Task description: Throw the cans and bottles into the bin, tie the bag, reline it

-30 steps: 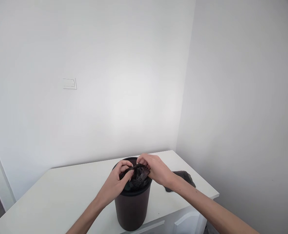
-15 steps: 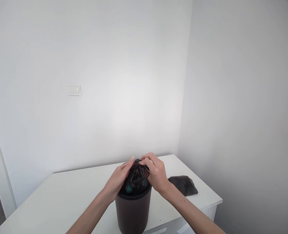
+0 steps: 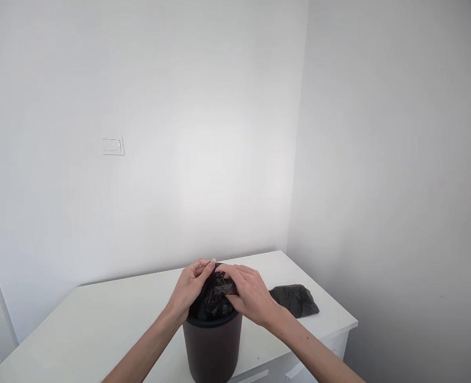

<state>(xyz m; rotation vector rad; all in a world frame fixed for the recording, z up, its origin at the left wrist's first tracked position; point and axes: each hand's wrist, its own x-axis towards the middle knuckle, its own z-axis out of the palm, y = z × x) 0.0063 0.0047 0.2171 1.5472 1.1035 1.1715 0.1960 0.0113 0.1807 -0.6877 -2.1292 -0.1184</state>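
A dark brown trash bin (image 3: 212, 351) with a black rim stands upright near the front edge of the white dresser top. A thin black trash bag (image 3: 215, 300) bunches up out of its mouth; whatever lies inside the bag cannot be made out. At the bag's left side, my left hand (image 3: 190, 287) pinches the gathered plastic between thumb and fingers. My right hand (image 3: 249, 292) is on the right side of the bag, its curved fingers over the top and its thumb lower down, closed on the plastic.
Right of the bin, a folded black plastic bundle (image 3: 297, 300) lies on the white dresser top (image 3: 119, 319), partly behind my right wrist. White walls meet in a corner behind. A light switch (image 3: 113, 146) is on the back wall, and drawer fronts show below.
My right hand has shifted down, its fingers spreading lower over the bag. The bag's gathered top sits lower. The whole view has moved slightly, so everything appears further left.
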